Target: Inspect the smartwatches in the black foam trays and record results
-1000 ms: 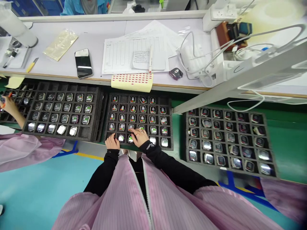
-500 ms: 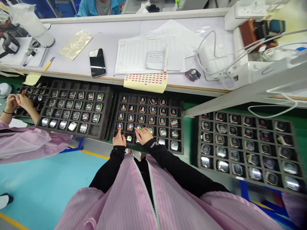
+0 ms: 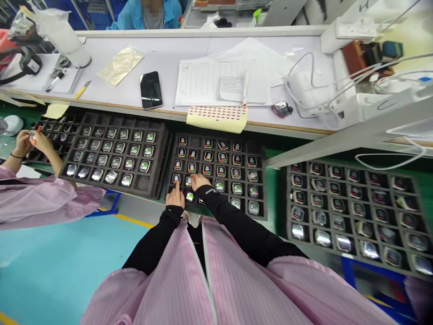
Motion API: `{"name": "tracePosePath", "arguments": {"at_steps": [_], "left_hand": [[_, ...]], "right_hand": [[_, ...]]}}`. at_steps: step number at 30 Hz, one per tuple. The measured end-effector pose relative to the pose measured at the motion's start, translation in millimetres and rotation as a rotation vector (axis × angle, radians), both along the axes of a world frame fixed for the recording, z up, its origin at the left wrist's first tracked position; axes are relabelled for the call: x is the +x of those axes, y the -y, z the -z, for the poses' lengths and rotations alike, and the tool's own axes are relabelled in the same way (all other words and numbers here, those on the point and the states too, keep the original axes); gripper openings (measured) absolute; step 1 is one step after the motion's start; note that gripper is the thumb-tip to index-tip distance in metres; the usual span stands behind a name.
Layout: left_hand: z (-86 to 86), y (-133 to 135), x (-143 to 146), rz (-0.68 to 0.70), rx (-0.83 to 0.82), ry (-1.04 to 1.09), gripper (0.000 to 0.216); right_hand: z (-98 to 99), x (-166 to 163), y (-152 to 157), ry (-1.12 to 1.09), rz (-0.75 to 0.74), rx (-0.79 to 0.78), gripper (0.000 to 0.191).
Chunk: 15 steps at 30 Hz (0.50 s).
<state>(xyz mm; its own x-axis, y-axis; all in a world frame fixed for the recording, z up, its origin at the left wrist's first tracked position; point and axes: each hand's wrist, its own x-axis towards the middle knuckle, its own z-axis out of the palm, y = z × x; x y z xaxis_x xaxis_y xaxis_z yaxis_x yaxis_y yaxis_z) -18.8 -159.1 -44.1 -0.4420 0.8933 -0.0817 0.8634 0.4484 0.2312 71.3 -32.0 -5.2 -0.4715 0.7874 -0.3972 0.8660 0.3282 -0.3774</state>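
In front of me lies a dark foam tray (image 3: 262,198) with smartwatch faces in its compartments, many with lit screens. My left hand (image 3: 175,197) is at its near left, with the index finger stretched onto a watch face (image 3: 176,178) in the first column and the thumb apart. To its right, my right hand (image 3: 200,181) lies over the tray, fingers extended at a watch face (image 3: 188,181) in the second column. It partly covers that watch, and its sleeve hides others. Neither hand lifts anything. Near the left thumb is a watch face (image 3: 190,197) with a bright green-and-white screen.
Left, stacked foam trays (image 3: 144,183) hold more watches; beyond them a co-worker's hands (image 3: 32,141) handle something small. Another watch tray (image 3: 289,212) lies right, past a slanting white post (image 3: 304,144). The shelf bears a phone (image 3: 151,90), papers (image 3: 199,81), a cutter (image 3: 82,90) and cables.
My right hand has drawn up and slightly left relative to the tray, onto the second-column watch. The left index finger stays on its watch. The whole view has shifted slightly.
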Motion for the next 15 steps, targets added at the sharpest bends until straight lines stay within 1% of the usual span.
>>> {"name": "tracePosePath", "arguments": {"at_steps": [4,8,11,15], "left_hand": [[-0.4,1,-1,0.009,-0.007,0.007,0.058],[-0.9,0,-3,0.01,-0.011,0.015,0.058],[-0.7,0,-3,0.006,0.014,0.031,0.058],[0.5,1,-4,0.011,0.066,0.073,0.057]], "right_hand": [[4.6,0,-3,-0.05,0.013,-0.021,0.026],[9.1,1,-6,-0.146,0.06,-0.065,0.019],[14.6,4,-8,-0.235,0.119,-0.081,0.015],[23.3,19,-11,-0.338,0.243,-0.096,0.021]]}}
